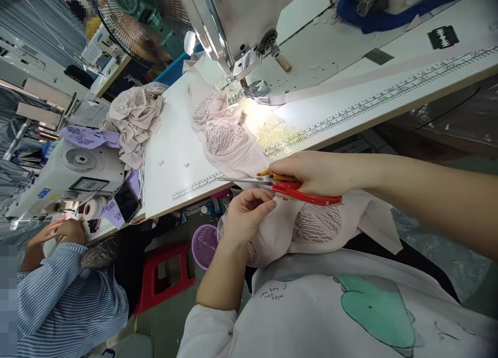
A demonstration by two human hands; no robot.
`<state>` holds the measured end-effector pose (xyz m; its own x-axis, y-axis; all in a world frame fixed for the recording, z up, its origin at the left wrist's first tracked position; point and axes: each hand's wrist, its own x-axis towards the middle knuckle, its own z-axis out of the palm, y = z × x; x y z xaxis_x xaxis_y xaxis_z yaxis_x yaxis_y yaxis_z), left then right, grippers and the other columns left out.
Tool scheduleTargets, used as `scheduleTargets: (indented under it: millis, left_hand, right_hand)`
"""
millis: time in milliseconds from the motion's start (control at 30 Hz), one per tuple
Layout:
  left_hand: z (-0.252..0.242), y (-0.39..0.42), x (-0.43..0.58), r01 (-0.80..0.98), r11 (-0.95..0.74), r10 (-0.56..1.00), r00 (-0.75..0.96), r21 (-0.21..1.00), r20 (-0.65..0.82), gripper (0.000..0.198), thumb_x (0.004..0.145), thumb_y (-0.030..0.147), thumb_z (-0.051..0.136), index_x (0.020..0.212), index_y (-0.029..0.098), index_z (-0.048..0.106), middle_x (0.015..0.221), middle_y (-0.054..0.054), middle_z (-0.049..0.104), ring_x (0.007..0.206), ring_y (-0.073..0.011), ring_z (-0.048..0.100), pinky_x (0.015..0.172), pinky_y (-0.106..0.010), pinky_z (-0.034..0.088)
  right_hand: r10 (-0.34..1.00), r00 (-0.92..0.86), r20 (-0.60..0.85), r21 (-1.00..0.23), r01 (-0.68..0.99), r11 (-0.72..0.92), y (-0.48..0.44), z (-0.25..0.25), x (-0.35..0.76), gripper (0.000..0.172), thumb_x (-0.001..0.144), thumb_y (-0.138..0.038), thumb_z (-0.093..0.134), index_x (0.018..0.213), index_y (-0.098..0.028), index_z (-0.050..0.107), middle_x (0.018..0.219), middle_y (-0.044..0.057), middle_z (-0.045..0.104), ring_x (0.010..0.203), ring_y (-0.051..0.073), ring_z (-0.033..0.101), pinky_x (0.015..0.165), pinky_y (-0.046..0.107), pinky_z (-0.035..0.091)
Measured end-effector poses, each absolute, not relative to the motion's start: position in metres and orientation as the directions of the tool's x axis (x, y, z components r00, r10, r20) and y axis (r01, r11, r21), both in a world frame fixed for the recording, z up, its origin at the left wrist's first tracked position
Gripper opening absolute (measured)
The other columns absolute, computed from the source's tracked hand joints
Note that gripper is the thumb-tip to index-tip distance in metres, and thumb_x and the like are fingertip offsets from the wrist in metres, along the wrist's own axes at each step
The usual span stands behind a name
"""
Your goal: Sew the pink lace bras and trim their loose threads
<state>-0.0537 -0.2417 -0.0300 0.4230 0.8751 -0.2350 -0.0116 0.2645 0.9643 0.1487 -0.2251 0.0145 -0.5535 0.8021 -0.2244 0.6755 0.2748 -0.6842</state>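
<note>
My right hand point(311, 174) is closed round red-handled scissors point(307, 193), whose narrow metal blades point left. A yellow-orange piece point(278, 175) shows beside the red handle; whether it belongs to the scissors I cannot tell. Below the blades my left hand point(249, 215) is closed, thumb and fingers pinched together on the edge of a pale pink bra point(317, 223) with lace cups, which lies across my lap. Another lace-cupped bra point(223, 135) lies on the white sewing table point(171, 161), partly under the sewing machine point(249, 31) and hanging over the front edge.
A printed ruler point(373, 98) runs along the table edge. A razor blade point(443, 37) lies at the right. Piled pale garments point(136, 114), a second machine point(73, 171) and a person in a striped shirt point(73, 301) are at left, near a red stool point(167, 275) and purple basket point(204, 246).
</note>
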Motion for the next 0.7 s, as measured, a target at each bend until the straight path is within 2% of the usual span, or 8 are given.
scheduleTargets:
  millis: [200, 400, 533, 700]
  left_hand:
    - [-0.03, -0.241, -0.054, -0.007, 0.285, 0.883, 0.391, 0.959, -0.259, 0.044, 0.056, 0.047, 0.091, 0.064, 0.016, 0.062, 0.067, 0.001, 0.061, 0.064, -0.0091, 0.054, 0.066, -0.023, 0.046]
    - [-0.033, -0.244, -0.057, 0.029, 0.239, 0.898, 0.374, 0.971, -0.232, 0.047, 0.061, 0.053, 0.088, 0.078, 0.017, 0.063, 0.078, -0.001, 0.065, 0.073, -0.0119, 0.058, 0.071, -0.026, 0.047]
    - [-0.03, -0.247, -0.059, 0.063, 0.241, 0.86, 0.448, 0.968, -0.243, 0.048, 0.067, 0.057, 0.084, 0.084, 0.016, 0.065, 0.083, -0.003, 0.067, 0.078, -0.0134, 0.059, 0.073, -0.026, 0.047]
    - [-0.035, -0.246, -0.068, 0.014, 0.337, 0.852, 0.421, 0.941, -0.311, 0.044, 0.067, 0.053, 0.085, 0.078, 0.015, 0.065, 0.071, 0.002, 0.061, 0.064, -0.0081, 0.052, 0.063, -0.021, 0.042]
  right_hand:
    - [0.801, -0.573, -0.175, -0.7, 0.644, 0.308, -0.226, 0.018, 0.148, 0.025, 0.079, -0.02, 0.054, 0.066, -0.024, 0.034, 0.06, -0.002, 0.045, 0.054, 0.014, 0.039, 0.054, 0.028, 0.032]
    - [0.781, -0.595, -0.19, -0.702, 0.639, 0.315, -0.226, 0.022, 0.144, 0.02, 0.081, -0.019, 0.051, 0.069, -0.024, 0.037, 0.068, 0.001, 0.052, 0.058, 0.015, 0.044, 0.056, 0.029, 0.034]
    - [0.774, -0.605, -0.186, -0.706, 0.63, 0.323, -0.226, 0.021, 0.141, 0.022, 0.076, -0.017, 0.057, 0.069, -0.024, 0.037, 0.071, 0.001, 0.053, 0.06, 0.015, 0.046, 0.057, 0.029, 0.035]
    - [0.884, -0.454, -0.106, -0.807, 0.56, 0.191, -0.237, 0.007, 0.144, 0.017, 0.08, -0.028, 0.057, 0.078, -0.024, 0.041, 0.071, 0.001, 0.053, 0.062, 0.017, 0.05, 0.057, 0.029, 0.036]
